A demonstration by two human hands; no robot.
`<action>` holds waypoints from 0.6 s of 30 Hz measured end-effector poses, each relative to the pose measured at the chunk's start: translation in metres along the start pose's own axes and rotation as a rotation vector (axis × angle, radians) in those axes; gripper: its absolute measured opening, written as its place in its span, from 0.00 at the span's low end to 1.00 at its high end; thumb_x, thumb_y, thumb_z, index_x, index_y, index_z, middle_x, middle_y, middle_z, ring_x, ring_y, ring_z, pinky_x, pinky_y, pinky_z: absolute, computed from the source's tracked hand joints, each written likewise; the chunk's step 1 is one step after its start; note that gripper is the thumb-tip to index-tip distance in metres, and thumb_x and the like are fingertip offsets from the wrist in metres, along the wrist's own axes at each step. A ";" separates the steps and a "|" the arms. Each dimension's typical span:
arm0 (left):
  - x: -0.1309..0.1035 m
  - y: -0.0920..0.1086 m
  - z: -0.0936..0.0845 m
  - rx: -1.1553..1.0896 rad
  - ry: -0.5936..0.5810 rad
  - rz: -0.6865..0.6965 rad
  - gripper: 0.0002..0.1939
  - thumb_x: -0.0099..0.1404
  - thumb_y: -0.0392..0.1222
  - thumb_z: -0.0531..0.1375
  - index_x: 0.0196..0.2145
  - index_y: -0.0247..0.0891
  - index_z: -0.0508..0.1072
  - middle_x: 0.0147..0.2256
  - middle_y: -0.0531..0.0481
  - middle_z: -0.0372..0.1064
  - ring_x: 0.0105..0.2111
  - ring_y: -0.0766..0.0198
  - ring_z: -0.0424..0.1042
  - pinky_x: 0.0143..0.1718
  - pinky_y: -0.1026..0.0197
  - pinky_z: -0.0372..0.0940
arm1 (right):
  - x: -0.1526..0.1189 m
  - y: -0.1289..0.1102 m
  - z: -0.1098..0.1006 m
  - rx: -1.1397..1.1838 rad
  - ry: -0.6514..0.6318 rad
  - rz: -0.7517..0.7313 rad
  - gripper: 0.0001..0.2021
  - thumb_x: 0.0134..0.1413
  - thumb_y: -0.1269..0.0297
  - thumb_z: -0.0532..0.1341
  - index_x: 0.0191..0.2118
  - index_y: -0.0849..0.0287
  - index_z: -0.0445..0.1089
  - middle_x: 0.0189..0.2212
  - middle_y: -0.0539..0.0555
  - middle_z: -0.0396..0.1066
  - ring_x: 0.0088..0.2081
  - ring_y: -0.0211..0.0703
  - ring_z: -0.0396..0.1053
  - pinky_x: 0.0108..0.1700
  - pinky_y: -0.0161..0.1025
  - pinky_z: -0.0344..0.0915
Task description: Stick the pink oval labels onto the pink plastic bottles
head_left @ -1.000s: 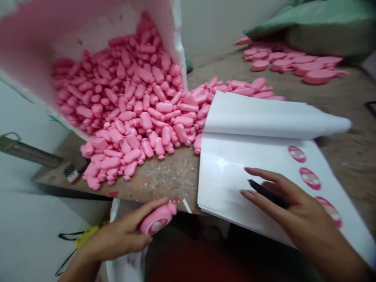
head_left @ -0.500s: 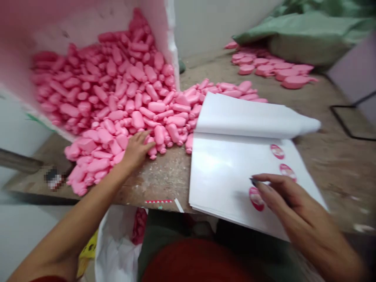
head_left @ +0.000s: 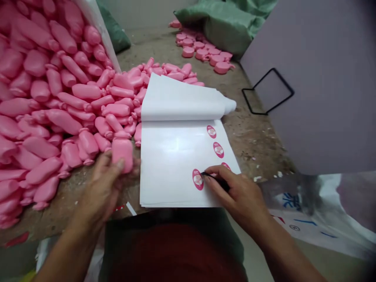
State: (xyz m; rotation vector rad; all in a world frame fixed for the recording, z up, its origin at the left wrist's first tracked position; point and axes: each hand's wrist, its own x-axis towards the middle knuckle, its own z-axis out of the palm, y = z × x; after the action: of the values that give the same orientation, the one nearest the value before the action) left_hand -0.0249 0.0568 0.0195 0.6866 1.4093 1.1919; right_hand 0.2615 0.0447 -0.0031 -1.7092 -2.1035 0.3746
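My left hand (head_left: 102, 182) holds a pink bottle (head_left: 122, 150) upright, just left of the label sheets, with its fingers around the lower part. A black pointed tool (head_left: 219, 180) is gripped in my right hand (head_left: 237, 188). Its tip touches the edge of an oval red-and-white label (head_left: 197, 179) on the white sheet (head_left: 170, 164). More oval labels, such as this one (head_left: 218, 150), run down the sheet's right side, one partly covered by my right hand. The upper sheets (head_left: 185, 103) are folded back.
A large heap of pink bottles (head_left: 73, 92) spills from a white-walled box (head_left: 105, 35) at the left. Flat pink pieces (head_left: 202, 53) lie at the back by a green sack (head_left: 223, 23). A grey panel (head_left: 320, 78) with a black wire frame (head_left: 267, 113) stands right.
My left hand has taken a pink bottle from the heap and brought it beside the sheets. My right hand's tool now meets the lower-left label. The view has shifted to the right.
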 end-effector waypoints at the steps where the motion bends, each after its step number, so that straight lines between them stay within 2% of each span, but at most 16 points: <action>1: -0.005 -0.002 0.021 -0.102 -0.062 -0.115 0.16 0.58 0.44 0.68 0.43 0.39 0.71 0.39 0.50 0.74 0.44 0.56 0.77 0.43 0.56 0.72 | -0.001 -0.001 0.001 -0.031 0.020 -0.022 0.11 0.64 0.59 0.56 0.37 0.54 0.75 0.27 0.50 0.79 0.24 0.48 0.72 0.29 0.41 0.60; 4: -0.011 -0.006 0.075 -0.271 -0.244 -0.310 0.16 0.54 0.39 0.70 0.39 0.36 0.72 0.36 0.50 0.74 0.39 0.59 0.78 0.41 0.59 0.72 | -0.001 -0.002 0.003 -0.089 0.066 -0.062 0.10 0.65 0.61 0.56 0.37 0.54 0.74 0.26 0.48 0.78 0.22 0.46 0.69 0.29 0.40 0.58; 7: -0.007 -0.012 0.106 -0.306 -0.337 -0.344 0.16 0.56 0.37 0.69 0.41 0.35 0.71 0.38 0.46 0.76 0.42 0.58 0.77 0.47 0.56 0.71 | -0.001 -0.003 0.003 -0.127 0.095 -0.081 0.09 0.65 0.63 0.57 0.36 0.55 0.74 0.26 0.48 0.78 0.21 0.44 0.67 0.30 0.40 0.56; 9: -0.003 -0.017 0.115 -0.281 -0.320 -0.344 0.17 0.56 0.35 0.68 0.43 0.34 0.71 0.40 0.43 0.77 0.46 0.56 0.76 0.52 0.53 0.68 | -0.002 -0.003 0.003 -0.150 0.098 -0.090 0.09 0.64 0.64 0.57 0.36 0.56 0.74 0.26 0.48 0.78 0.21 0.43 0.65 0.30 0.40 0.54; 12: 0.002 -0.022 0.119 -0.257 -0.272 -0.355 0.18 0.55 0.33 0.67 0.43 0.33 0.70 0.43 0.38 0.77 0.50 0.52 0.74 0.57 0.49 0.64 | -0.003 -0.004 0.002 -0.167 0.092 -0.094 0.09 0.65 0.65 0.57 0.35 0.56 0.74 0.26 0.48 0.78 0.21 0.42 0.63 0.32 0.40 0.53; 18: 0.004 -0.024 0.118 -0.246 -0.283 -0.346 0.18 0.57 0.35 0.67 0.44 0.33 0.69 0.44 0.36 0.77 0.49 0.52 0.74 0.57 0.49 0.64 | -0.004 -0.005 0.003 -0.181 0.107 -0.083 0.10 0.65 0.65 0.56 0.35 0.56 0.74 0.25 0.49 0.78 0.22 0.42 0.62 0.34 0.40 0.52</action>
State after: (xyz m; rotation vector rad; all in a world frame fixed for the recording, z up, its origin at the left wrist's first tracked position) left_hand 0.0921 0.0860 0.0104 0.4007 1.0698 0.9324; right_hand 0.2565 0.0395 -0.0042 -1.6914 -2.1779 0.0684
